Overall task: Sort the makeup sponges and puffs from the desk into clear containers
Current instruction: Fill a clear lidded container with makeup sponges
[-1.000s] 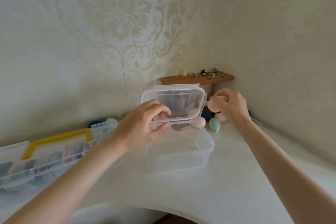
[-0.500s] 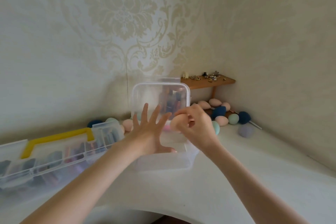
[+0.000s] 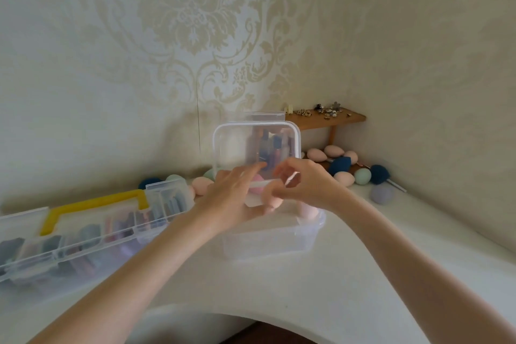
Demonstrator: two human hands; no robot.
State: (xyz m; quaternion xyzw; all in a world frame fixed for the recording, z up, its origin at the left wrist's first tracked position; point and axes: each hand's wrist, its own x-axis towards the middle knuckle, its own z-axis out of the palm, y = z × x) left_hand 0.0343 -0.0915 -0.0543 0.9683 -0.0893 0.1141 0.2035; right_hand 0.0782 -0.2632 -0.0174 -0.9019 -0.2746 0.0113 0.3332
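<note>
Peach sponge (image 3: 272, 195) now lower, between hands.

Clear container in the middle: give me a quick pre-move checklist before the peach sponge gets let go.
1. Lid up and out of the way: ok, it stands open behind the hands.
2. Peach sponge over the clear container: ok, it sits above the opening.
3. Right hand has the sponge: ok, fingers pinch it.
4. Left hand free of the drop path: not ok, its open fingers lie over the opening beside the sponge.
5. Room inside the container: cannot tell, hands hide most of it.
6. More sponges waiting: ok, a corner pile remains on the desk.
</note>
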